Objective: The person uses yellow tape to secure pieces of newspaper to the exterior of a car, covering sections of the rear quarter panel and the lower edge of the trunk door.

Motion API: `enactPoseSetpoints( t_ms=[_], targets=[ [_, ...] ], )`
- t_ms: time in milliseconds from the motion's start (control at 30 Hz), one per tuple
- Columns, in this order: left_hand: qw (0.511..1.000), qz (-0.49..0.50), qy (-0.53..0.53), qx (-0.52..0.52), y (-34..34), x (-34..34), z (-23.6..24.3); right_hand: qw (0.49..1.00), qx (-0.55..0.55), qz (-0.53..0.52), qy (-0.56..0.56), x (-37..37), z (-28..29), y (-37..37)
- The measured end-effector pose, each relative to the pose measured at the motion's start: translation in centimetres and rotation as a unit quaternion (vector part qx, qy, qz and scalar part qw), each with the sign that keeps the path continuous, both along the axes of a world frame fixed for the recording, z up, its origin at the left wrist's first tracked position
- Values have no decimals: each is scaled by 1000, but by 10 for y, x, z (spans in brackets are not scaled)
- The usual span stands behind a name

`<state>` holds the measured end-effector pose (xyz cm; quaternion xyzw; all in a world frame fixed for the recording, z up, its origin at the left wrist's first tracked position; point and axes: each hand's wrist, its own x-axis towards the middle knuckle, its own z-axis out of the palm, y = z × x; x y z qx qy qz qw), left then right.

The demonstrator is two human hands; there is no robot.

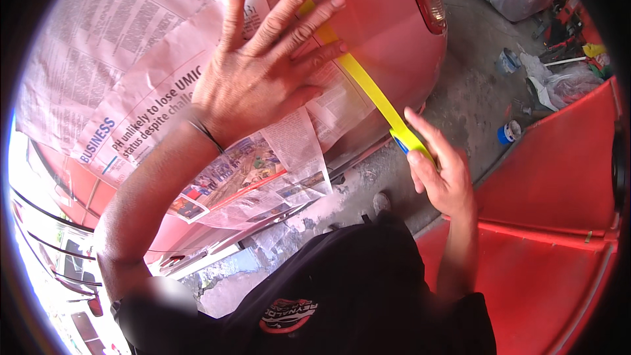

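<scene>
Head view, from the left of the frame: newspaper sheets (118, 79) cover a red car body (388, 20), and the left hand (263, 72) lies flat on them at upper centre, fingers spread, grasping nothing. A strip of yellow masking tape (358, 72) runs from the top edge down to the right — taut, crossing under the fingertips. At right of centre the right hand (444, 171) pinches the tape roll (411, 141). To lay it well, I judge, keep the strip tight and press along the paper's edge — no wrinkles.
</scene>
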<state>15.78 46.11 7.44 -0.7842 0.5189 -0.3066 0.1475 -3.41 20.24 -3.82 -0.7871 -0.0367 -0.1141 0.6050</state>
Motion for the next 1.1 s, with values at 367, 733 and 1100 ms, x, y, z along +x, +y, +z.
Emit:
enactPoseSetpoints(
  t_ms=[367,733,1100],
  targets=[
    [999,15,12,27,0,1,-4,969,-193,-99,-115,33,-106,7],
    [999,-11,43,9,10,3,-12,990,43,-108,81,53,-87,36],
    [999,-32,30,14,10,2,-9,977,143,-152,51,54,-93,44]
  ],
)
